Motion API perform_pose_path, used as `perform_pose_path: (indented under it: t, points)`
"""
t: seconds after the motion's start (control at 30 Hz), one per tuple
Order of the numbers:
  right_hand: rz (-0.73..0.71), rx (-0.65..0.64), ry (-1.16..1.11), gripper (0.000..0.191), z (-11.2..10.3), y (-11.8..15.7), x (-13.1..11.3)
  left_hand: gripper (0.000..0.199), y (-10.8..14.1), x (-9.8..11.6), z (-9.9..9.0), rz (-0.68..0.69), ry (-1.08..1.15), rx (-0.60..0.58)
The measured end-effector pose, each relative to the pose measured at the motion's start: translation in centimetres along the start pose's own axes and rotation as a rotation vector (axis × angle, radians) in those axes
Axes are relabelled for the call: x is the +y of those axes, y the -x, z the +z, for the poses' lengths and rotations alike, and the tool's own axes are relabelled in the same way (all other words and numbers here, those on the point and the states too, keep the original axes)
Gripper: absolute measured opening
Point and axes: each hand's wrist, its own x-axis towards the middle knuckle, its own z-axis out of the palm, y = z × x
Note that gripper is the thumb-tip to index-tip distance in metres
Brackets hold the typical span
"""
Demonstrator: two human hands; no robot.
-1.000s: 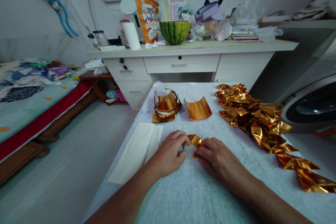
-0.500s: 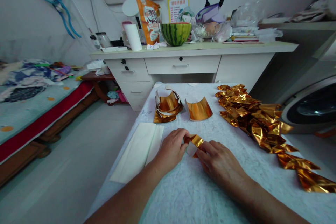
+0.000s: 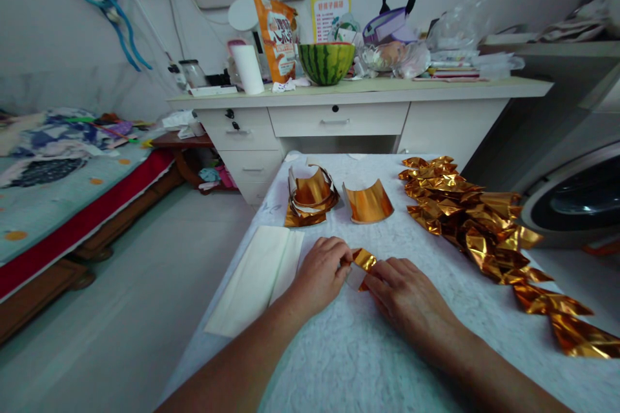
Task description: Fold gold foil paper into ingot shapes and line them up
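Between my two hands is a small sheet of gold foil paper [image 3: 364,261], partly rolled or folded, with its white backing facing me. My left hand [image 3: 325,271] pinches its left end, and my right hand [image 3: 401,290] grips its right end with curled fingers. Just beyond lies a single curved gold sheet [image 3: 369,202]. Left of that sits a curled stack of gold foil sheets [image 3: 312,193]. A folded stack of cream paper [image 3: 249,277] rests beside my left forearm. To the right spreads a long pile of folded gold foil pieces [image 3: 477,226].
A pale quilted cloth [image 3: 358,361] covers the table. Behind it stands a white desk [image 3: 339,117] bearing a watermelon half [image 3: 326,63], an orange snack bag [image 3: 278,39] and a white paper roll [image 3: 248,69]. A washing machine [image 3: 576,187] is at right, a bed [image 3: 72,206] at left.
Both hands keep their hold on the foil paper, with only slight finger movement. The whole view has shifted by a few pixels.
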Motion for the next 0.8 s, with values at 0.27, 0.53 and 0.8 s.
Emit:
perform_pose_path:
  t: [0.27,0.53,0.8]
  points:
    - [-0.037,0.115,-0.032,0.011,0.5,0.5,1.4,0.022,0.2,-0.1,0.1,-0.034,0.013,-0.001]
    - [0.019,0.055,-0.057,0.012,0.1,0.5,2.2,0.031,0.5,0.0,0.2,-0.028,0.042,-0.004]
    - [0.033,0.012,-0.059,0.011,0.1,0.5,1.9,0.019,0.5,0.1,0.1,0.068,-0.03,-0.072]
